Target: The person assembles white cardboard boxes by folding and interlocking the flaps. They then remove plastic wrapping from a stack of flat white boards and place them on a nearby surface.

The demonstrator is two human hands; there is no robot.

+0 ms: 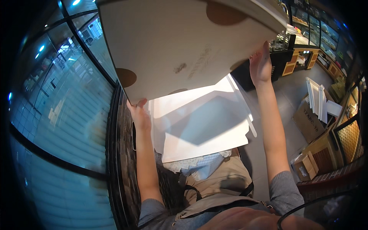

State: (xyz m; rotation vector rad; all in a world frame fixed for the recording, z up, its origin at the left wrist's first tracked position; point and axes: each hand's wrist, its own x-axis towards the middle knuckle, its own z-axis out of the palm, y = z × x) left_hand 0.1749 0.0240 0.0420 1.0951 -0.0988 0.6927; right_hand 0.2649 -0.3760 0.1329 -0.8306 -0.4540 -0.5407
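Raised cardboard: a large, off-white, flat-faced cardboard piece with brown round patches (191,46) is held up at the top of the view, above the lap; its upper part is cut off by the frame, and its far face is out of sight.
Smudges: dark marks (198,63) on the near face are too faint to make out.
Left hand: the left hand (140,117) is clamped on the cardboard's lower left corner, some of its fingers hidden behind it.
Right hand: the right hand (261,69) touches the right edge with fingers pointing up; I cannot tell how tightly they close.
White sheet: a wide white sheet with raised side strips (207,147) lies below, partly covered and shadowed by the cardboard; what supports it cannot be seen.
Cloth: a pale blue patterned cloth (205,165) shows only past the sheet's near edge.
Window: dark-framed glass (65,103) at left, blurred by reflections.
Floor at right: a brown cardboard box (305,122) with white panels (315,97) standing in it, its inside mostly hidden.
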